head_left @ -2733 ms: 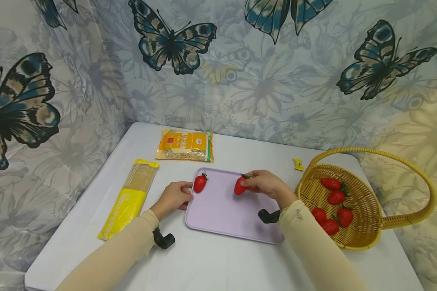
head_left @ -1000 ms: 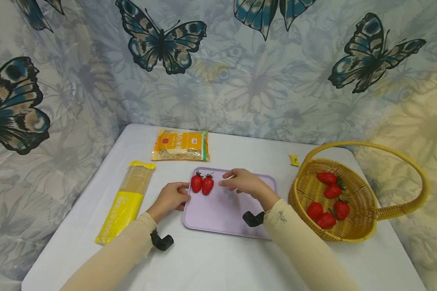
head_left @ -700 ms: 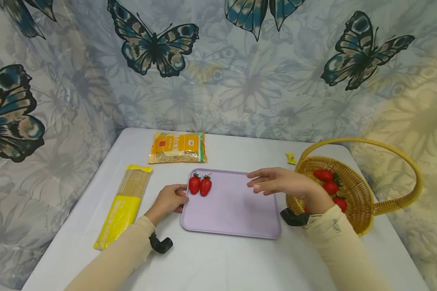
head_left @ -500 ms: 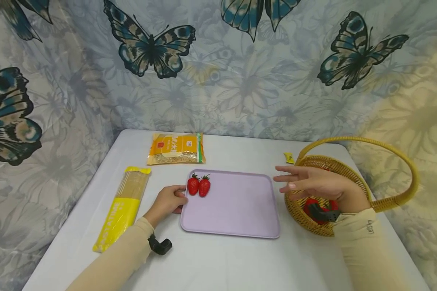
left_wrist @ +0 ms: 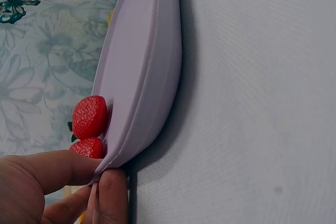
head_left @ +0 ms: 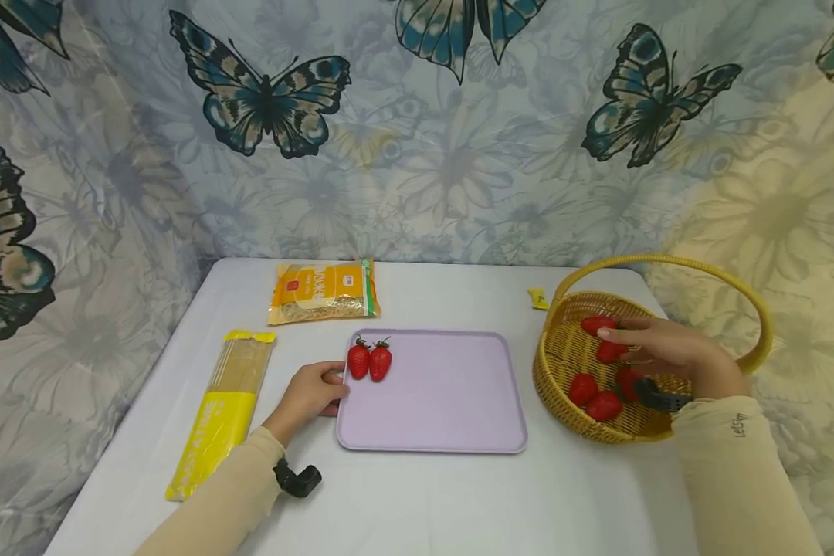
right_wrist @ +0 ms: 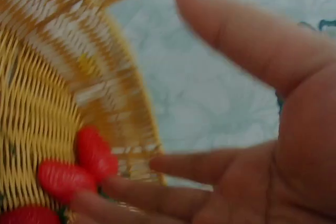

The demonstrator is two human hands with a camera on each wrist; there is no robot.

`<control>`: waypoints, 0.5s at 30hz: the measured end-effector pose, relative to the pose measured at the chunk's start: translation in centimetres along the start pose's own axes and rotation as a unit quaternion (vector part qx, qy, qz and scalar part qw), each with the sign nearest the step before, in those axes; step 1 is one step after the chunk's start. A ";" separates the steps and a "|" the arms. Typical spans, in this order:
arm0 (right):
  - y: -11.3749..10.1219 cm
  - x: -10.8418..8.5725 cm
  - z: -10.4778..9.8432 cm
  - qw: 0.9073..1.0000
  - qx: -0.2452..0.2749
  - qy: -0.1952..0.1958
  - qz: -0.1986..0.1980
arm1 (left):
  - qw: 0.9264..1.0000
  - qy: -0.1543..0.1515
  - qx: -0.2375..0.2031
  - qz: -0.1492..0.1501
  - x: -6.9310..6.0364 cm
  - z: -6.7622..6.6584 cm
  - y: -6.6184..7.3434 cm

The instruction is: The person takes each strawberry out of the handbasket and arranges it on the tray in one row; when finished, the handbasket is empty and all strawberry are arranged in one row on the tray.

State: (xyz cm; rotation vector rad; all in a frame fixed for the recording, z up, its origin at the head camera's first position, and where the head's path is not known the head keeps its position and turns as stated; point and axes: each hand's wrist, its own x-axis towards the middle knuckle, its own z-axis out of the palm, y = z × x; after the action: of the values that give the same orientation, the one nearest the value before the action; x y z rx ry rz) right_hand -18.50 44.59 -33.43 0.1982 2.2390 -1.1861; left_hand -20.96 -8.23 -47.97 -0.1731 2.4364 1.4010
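Observation:
My left hand pinches the left rim of the lilac tray, thumb above and fingers below in the left wrist view. Two red strawberries lie side by side in the tray's upper left corner, close to that hand. Over the yellow wicker basket on the right, my right hand reaches in under the handle. Its thumb and fingers are spread wide in the blurred right wrist view, with nothing between them. Several strawberries lie in the basket, some partly covered by the hand.
Left of the tray lies a yellow pasta packet. An orange bag of grain sits behind the tray. A small yellow wrapped piece lies beside the basket. The basket's tall handle arches over it.
My right hand has set a second strawberry beside the first on the tray, let go, and moved right into the basket. My left hand keeps its hold on the tray's rim.

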 end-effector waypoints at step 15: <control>3.1 3.3 -0.8 0.989 -0.010 0.112 0.095 | 1.000 0.006 -0.001 0.004 0.0 0.0 0.0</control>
State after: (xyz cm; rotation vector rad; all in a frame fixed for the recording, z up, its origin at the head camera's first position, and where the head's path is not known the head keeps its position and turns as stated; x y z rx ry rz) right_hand -20.31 46.56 -37.12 0.5481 2.3599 -1.0834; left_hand -20.92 -8.23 -47.97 -0.1715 2.4475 1.4109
